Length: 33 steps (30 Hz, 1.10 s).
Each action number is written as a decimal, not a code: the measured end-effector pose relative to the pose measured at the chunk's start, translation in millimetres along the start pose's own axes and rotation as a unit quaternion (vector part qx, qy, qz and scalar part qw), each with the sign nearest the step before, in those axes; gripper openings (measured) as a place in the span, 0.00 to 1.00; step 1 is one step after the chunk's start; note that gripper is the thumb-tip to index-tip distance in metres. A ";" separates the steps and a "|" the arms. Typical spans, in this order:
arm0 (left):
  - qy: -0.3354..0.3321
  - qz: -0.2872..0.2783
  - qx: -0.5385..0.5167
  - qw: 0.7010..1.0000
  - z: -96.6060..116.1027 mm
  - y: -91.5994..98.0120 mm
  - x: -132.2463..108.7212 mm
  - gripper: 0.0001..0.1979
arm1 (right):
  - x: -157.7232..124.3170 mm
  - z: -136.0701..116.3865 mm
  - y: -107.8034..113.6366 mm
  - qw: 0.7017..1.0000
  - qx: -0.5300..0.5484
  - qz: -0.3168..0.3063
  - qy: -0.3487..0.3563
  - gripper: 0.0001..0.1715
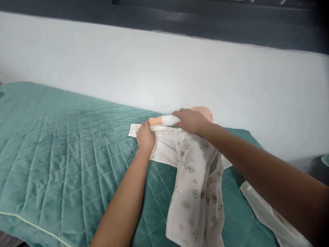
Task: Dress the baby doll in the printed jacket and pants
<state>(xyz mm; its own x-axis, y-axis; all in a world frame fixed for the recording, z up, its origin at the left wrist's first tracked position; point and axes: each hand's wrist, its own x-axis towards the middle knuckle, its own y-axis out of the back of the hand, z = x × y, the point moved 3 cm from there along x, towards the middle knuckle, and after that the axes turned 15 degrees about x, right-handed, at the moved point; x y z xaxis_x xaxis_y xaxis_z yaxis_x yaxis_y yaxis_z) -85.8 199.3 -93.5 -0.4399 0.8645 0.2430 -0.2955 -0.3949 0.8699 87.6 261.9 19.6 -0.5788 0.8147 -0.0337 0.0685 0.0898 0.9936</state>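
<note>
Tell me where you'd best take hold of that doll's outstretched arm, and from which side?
Grip the doll's arm at its white-sleeved middle, not the tiny bare fist. It sticks straight out sideways over the garment, so come from above, wrapping around it. The right hand holds the shoulder end; the left hand rests on cloth just below it.

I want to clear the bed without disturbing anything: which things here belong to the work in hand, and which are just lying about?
In hand:
doll
doll's arm, in the right hand's grip
white fabric under the left hand
printed garment draped over the doll

Lying about:
white cloth at lower right, untouched
green quilt, just the surface underneath
</note>
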 end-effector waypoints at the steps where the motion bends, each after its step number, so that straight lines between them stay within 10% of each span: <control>1: 0.012 0.007 0.001 1.000 0.2 1.2 -0.5 0.26 | 2.6 -2.6 -4.0 1.000 0.006 -0.005 -0.001 0.17; 5: 0.041 0.068 0.038 0.996 5.0 9.8 -4.5 0.30 | 15.9 -18.4 -25.4 0.999 0.023 -0.023 0.016 0.15; 12: -0.197 0.002 0.137 0.971 36.3 -1.4 -11.7 0.24 | 16.5 -25.5 -37.1 0.998 0.060 -0.007 0.027 0.16; 18: -0.166 0.001 0.153 0.974 30.9 -3.3 -9.0 0.21 | -39.1 29.2 -18.2 0.960 0.249 0.102 -0.077 0.23; 23: -0.126 0.007 0.166 0.978 24.1 4.4 -8.8 0.19 | -97.6 91.8 -51.8 0.875 0.304 0.302 -0.226 0.27; 29: -0.144 0.000 0.182 0.973 23.3 5.0 -11.7 0.24 | -117.7 110.9 -85.5 0.916 0.153 0.288 -0.235 0.29; 33: -0.162 0.007 0.151 0.975 26.3 12.9 -24.7 0.29 | -123.2 131.5 -81.5 0.892 0.165 0.306 -0.288 0.28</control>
<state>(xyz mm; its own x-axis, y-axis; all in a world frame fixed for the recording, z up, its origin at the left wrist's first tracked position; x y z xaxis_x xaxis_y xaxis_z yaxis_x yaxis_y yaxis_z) -56.4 181.0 -77.0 -0.1364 0.9321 0.3355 -0.0068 -0.3395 0.9406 260.2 229.6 -71.4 0.1566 0.9195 0.3605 0.5193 -0.3871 0.7619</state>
